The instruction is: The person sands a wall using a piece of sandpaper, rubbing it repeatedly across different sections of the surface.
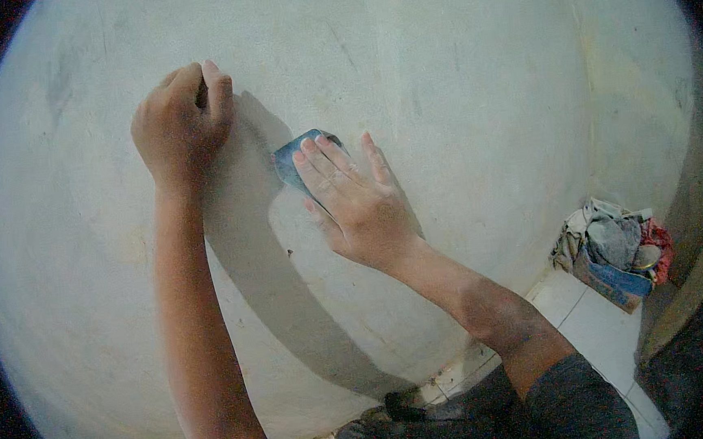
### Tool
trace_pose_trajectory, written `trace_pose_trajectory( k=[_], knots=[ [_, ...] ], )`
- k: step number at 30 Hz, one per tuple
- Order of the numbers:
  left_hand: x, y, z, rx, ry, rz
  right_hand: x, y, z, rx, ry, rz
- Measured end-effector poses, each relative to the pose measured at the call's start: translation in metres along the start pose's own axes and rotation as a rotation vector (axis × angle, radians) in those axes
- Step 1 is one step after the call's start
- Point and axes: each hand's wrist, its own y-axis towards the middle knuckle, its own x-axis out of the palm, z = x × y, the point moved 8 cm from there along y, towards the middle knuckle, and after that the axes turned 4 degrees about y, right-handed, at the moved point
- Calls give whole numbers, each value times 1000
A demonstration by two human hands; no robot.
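My right hand [356,198] lies flat with its fingers over a dark blue-grey sheet, probably sandpaper [289,162], pressing it on a pale plastered wall [479,119]. White dust coats the fingers. Up and to the left, my left hand [183,106] is curled against the same wall with thumb and fingers bent together. Whether anything is inside that hand cannot be seen. Both arms cast shadows on the wall.
A box [615,280] heaped with grey and red cloths stands on the white tiled floor [597,324] at the lower right, by the wall's corner. The wall's foot meets the tiles below my arms.
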Motion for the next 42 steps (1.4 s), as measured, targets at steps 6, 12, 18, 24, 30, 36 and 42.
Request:
trace_pose_trajectory(
  k=[6, 12, 18, 24, 30, 36, 42],
  knots=[
    [6, -4, -1, -22, 43, -77, -2, -62, 26, 93, 32, -33],
    [6, 1, 0, -6, 78, -60, -1, -161, 41, 73, 75, -49],
    [17, -7, 18, 138, 226, -19, 20, -213, 55, 113, 62, -249],
    [54, -35, 42, 143, 341, -185, 28, -241, 67, 94, 20, -306],
    [67, -48, 66, 122, 320, -290, 29, -269, 74, 81, 55, -283],
    [71, -68, 113, 161, 259, -300, 34, -286, 75, 85, 43, -269],
    [76, -109, 162, 165, 138, -501, 34, -295, 78, 137, 98, -264]
  ],
)
